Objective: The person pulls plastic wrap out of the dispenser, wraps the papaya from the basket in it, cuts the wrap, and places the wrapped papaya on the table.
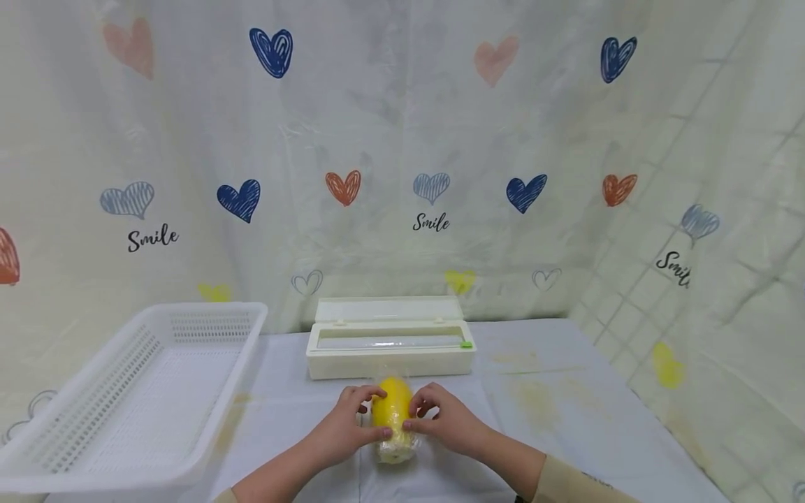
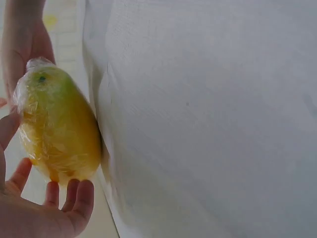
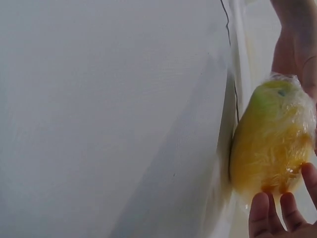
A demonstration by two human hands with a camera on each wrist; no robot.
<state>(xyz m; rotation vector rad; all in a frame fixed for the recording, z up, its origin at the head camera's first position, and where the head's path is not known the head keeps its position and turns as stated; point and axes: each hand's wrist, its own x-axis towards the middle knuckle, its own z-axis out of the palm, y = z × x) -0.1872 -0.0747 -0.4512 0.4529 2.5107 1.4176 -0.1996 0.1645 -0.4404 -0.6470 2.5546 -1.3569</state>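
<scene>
A plump oblong yellow fruit [image 1: 393, 406], wrapped in clear cling film, lies on the table between both hands in the head view. Greenish skin and bunched film show at one end of the fruit [image 2: 59, 124] in the left wrist view. My left hand [image 1: 342, 427] holds its left side, thumb and fingers bent around it. From the right side, my right hand [image 1: 449, 424] grips the wrapped fruit with curled fingers, thumb on the film. In the right wrist view, fingertips [image 3: 260, 208] touch the film on the fruit [image 3: 270, 144].
Behind the fruit stands a white cling film dispenser [image 1: 390, 365], its lid [image 1: 390, 308] raised, with a film roll [image 1: 390, 342] inside and a green slider [image 1: 466, 344]. A white plastic basket [image 1: 242, 356] stands at left. A heart-printed curtain [image 1: 377, 140] hangs behind the table [image 1: 541, 391].
</scene>
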